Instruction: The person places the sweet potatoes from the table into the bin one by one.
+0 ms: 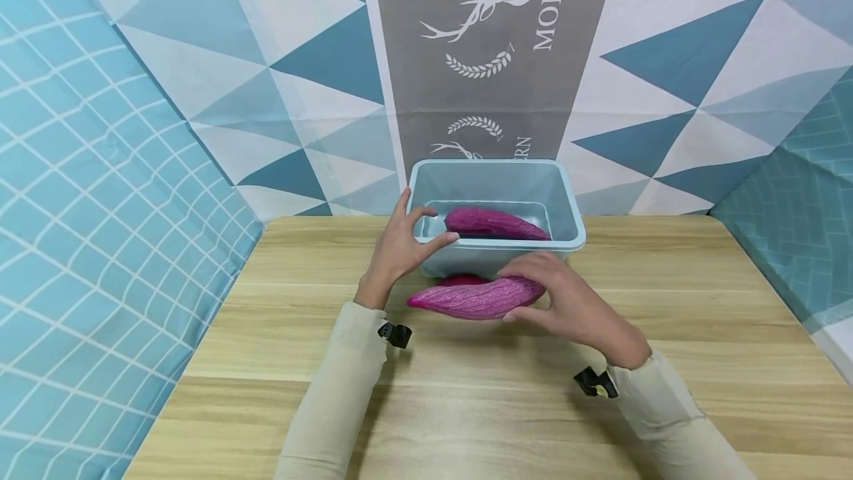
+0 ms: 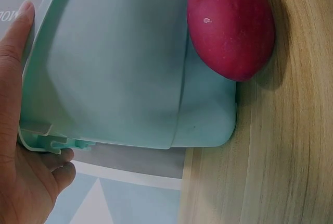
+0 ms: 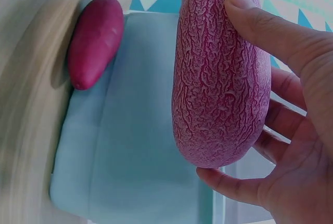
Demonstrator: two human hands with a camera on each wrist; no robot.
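Note:
A wrinkled purple sweet potato (image 1: pixel 476 298) is gripped by my right hand (image 1: pixel 566 302), held level in front of a light blue plastic bin (image 1: pixel 573 235). In the right wrist view the thumb lies on one side of this sweet potato (image 3: pixel 221 88), the fingers on the other. My left hand (image 1: pixel 396 243) grips the bin's front left corner, its thumb along the front rim; the left wrist view shows fingers bent beneath the corner. Another purple sweet potato (image 1: pixel 493 222) lies inside the bin. A smooth reddish sweet potato (image 2: pixel 231 26) rests on the table against the bin's front.
The bin stands at the back of the wood-grain table (image 1: pixel 440 406), close to a patterned backdrop (image 1: pixel 313 80). A blue grid-patterned sheet (image 1: pixel 100 206) rises on the left, and another blue patterned sheet (image 1: pixel 793 221) on the right.

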